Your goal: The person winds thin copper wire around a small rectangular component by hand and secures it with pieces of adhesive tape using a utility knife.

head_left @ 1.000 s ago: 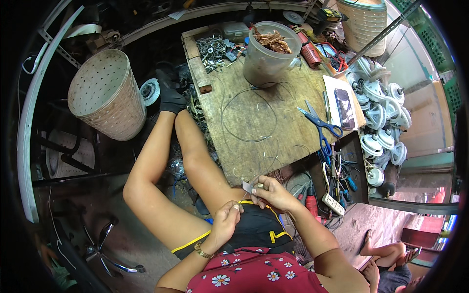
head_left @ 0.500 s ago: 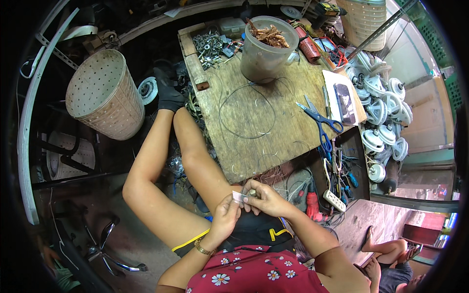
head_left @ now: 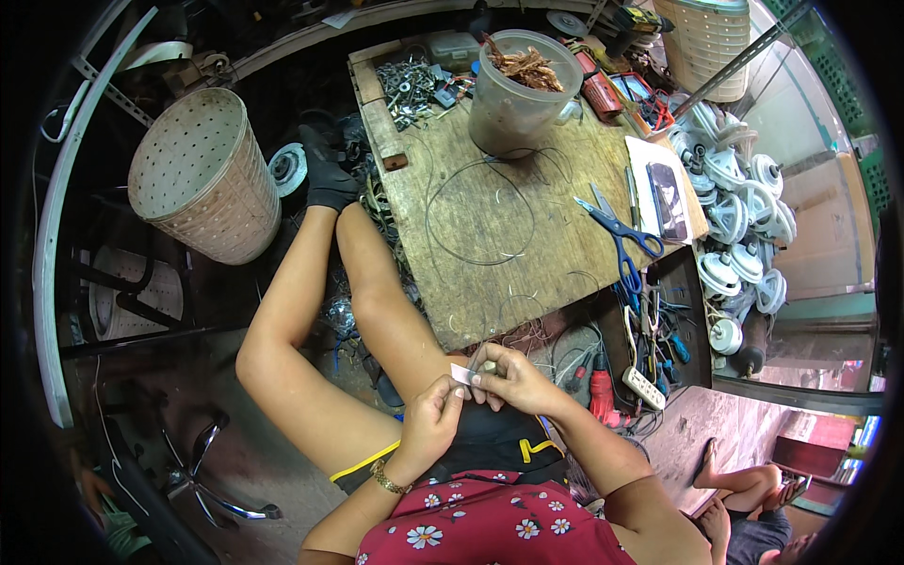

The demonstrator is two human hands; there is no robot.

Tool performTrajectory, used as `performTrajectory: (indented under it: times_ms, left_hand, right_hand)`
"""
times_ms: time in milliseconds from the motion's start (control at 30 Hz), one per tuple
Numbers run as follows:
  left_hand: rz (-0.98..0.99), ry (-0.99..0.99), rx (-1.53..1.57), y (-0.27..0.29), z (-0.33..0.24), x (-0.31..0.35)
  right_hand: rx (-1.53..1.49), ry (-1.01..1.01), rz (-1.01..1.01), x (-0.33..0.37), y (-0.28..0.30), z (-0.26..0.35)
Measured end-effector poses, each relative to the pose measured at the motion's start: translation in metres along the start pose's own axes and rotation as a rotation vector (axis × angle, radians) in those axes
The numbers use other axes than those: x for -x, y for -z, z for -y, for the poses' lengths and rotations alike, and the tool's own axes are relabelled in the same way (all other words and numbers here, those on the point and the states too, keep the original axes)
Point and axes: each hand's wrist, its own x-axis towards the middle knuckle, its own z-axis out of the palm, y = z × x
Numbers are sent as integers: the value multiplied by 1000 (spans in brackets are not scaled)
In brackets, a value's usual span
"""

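Note:
A small pale, flat piece (head_left: pixel 460 374) like paper or tape sticks out from the thumb and fingertips of my right hand (head_left: pixel 516 377), just above my lap. My right hand is closed on it, its other fingers curled beneath. My left hand (head_left: pixel 433 412) is beside it, thumb pressed to curled fingers close under the pale piece. Whether those left fingertips pinch anything is hidden. Both hands are short of the near corner of a worn wooden tabletop (head_left: pixel 452 287), where a loop of thin wire (head_left: pixel 532 226) lies.
On the tabletop stand a plastic bucket (head_left: pixel 513 118) of copper scraps, blue-handled scissors (head_left: pixel 621 231), a phone (head_left: pixel 668 202) and a heap of screws (head_left: pixel 410 94). White pulleys (head_left: pixel 730 221) are piled at right. A perforated basket (head_left: pixel 212 184) stands left. Another person (head_left: pixel 753 499) sits at lower right.
My left fingertips have slid slightly down from the pale piece, which now shows mainly at the right fingertips. The view has shifted slightly.

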Motion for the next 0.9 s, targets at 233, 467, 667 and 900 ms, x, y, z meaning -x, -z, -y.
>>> performTrajectory:
  times_ms: [233, 467, 667, 900]
  left_hand:
    - [11, 31, -189, 6, -7, 5]
    - [22, 47, -226, 12, -13, 9]
    - [0, -4, -197, 12, -4, 18]
    - [-37, -10, -228, 6, -8, 11]
  right_hand:
    - [15, -21, -49, -1, 7, 4]
    - [-14, -44, -95, -5, 12, 5]
    - [-45, -65, -141, -1, 29, 24]
    - [37, -79, 13, 1, 6, 5]
